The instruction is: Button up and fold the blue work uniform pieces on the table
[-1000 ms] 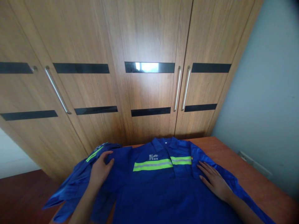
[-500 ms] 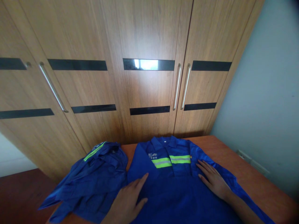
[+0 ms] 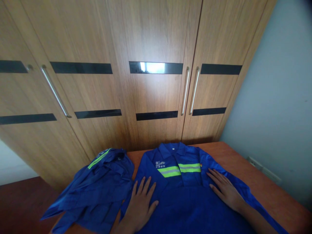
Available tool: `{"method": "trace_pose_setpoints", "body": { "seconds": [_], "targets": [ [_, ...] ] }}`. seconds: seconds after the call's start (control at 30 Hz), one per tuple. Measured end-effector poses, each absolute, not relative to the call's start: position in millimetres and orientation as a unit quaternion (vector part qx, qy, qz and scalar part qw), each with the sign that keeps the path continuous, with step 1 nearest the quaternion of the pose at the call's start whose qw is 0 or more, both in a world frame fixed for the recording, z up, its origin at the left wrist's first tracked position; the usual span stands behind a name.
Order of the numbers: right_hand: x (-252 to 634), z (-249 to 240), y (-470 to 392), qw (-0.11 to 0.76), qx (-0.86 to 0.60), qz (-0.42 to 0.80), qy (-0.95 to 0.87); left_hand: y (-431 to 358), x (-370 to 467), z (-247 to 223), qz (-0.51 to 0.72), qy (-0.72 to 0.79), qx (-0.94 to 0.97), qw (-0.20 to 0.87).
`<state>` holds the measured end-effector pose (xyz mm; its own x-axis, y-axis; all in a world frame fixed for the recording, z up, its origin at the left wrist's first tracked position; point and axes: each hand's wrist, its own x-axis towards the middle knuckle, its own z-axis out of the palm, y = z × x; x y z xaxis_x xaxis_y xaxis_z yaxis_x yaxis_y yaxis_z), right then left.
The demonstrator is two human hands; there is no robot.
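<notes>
A blue work jacket with yellow-green reflective bands lies front up on the brown table. Its left side is folded inward. My left hand lies flat, fingers spread, on that folded left part. My right hand lies flat on the jacket's right shoulder near the sleeve. A second blue garment with a reflective stripe lies crumpled on the table's left end, hanging over the edge.
A wooden wardrobe with metal handles and black strips stands right behind the table. A grey wall is to the right. Dark floor shows at lower left.
My left hand let go of the jacket's left side after folding it inward, then settled flat on the fold. My right hand has barely moved.
</notes>
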<state>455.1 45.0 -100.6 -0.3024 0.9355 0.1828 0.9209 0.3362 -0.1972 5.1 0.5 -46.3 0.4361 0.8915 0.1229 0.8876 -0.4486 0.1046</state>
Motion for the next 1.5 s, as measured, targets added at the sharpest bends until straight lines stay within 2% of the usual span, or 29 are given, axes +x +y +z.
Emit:
{"method": "trace_pose_setpoints", "body": {
  "seconds": [0.13, 0.33, 0.6, 0.87, 1.03, 1.13, 1.3, 1.5],
  "targets": [
    [462, -101, 40, 0.139, -0.572, 0.033, -0.808, -4, 0, -50, 0.112, 0.527, 0.842, 0.040],
    [464, -104, 40, 0.144, -0.571, 0.034, -0.808, 44, -8, -37, 0.226, 0.669, 0.706, 0.054],
    [459, -98, 39, 0.133, -0.582, 0.042, -0.801, 134, -23, -22, 0.147, 0.734, 0.644, 0.156],
    [459, -92, 42, 0.149, -0.587, 0.062, -0.793, 137, -33, -25, 0.106, 0.753, 0.634, 0.140],
    [471, -71, 88, 0.221, -0.595, 0.137, -0.761, 145, -28, -21, 0.114, 0.744, 0.642, 0.145],
    [476, -63, 133, 0.252, -0.627, 0.134, -0.725, 153, -27, -20, 0.116, 0.739, 0.646, 0.153],
    [473, -66, 196, 0.244, -0.669, 0.168, -0.682, 163, -29, -22, 0.111, 0.735, 0.649, 0.162],
    [474, -62, 223, 0.222, -0.659, 0.259, -0.671, 172, -35, -27, 0.117, 0.734, 0.645, 0.174]
  ]
}}
